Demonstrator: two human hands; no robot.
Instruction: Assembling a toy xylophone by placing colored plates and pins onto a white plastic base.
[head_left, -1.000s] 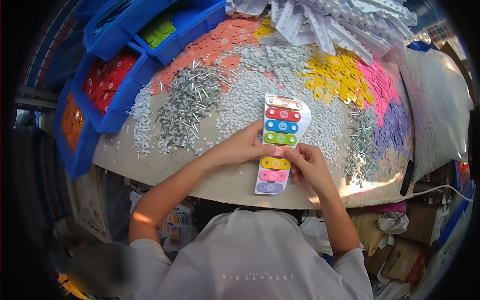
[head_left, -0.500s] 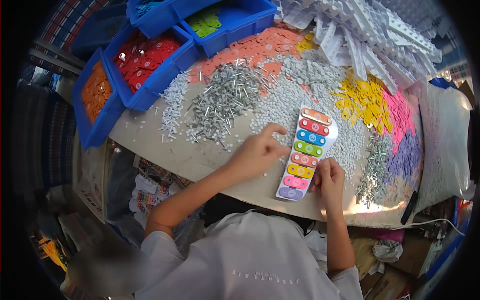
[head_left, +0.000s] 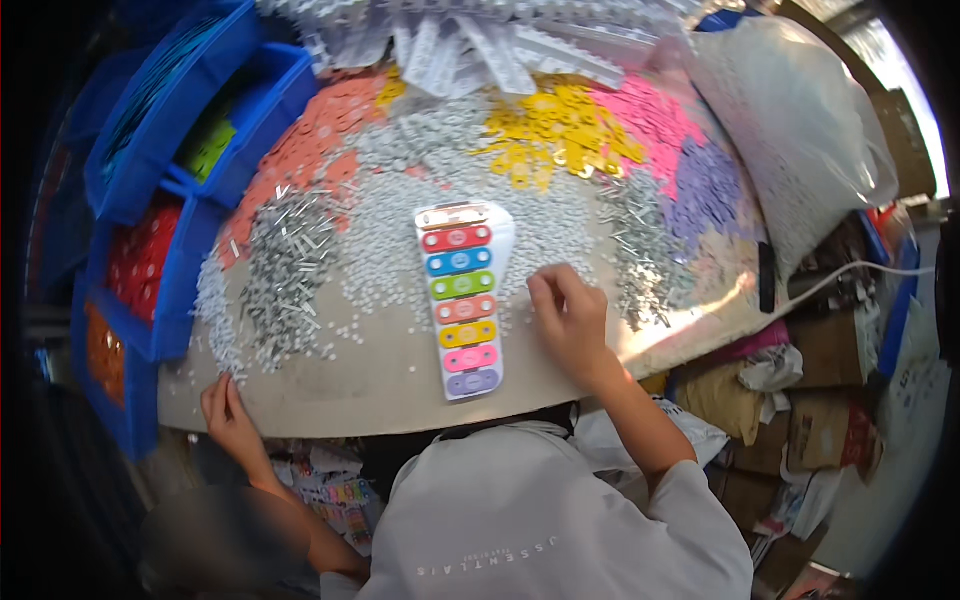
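Note:
A toy xylophone (head_left: pixel 462 310) with a white base and several coloured bars lies on the table in front of me, its wide end away from me. White caps show at the ends of most of its upper bars. At the table's left front edge my left hand (head_left: pixel 229 412) pinches with thumb and finger at the near end of a heap of small white pins (head_left: pixel 215 315); anything between the fingertips is too small to make out. My right hand (head_left: pixel 572 318) is curled just right of the xylophone, apart from it, by the small white caps (head_left: pixel 560 235); its fingertips' contents are hidden.
Metal pins (head_left: pixel 285 270) lie heaped left of centre, more metal pins (head_left: pixel 637 250) at right. Orange, yellow (head_left: pixel 560 125), pink and purple bars lie in piles behind. Blue bins (head_left: pixel 175 290) stand left, white plastic bases (head_left: pixel 450 55) at the back, a filled plastic bag (head_left: pixel 790 120) at right.
My left hand has gone from beside the xylophone to the white pins at the far left. My right hand has come off the xylophone's edge and curled. The view has turned.

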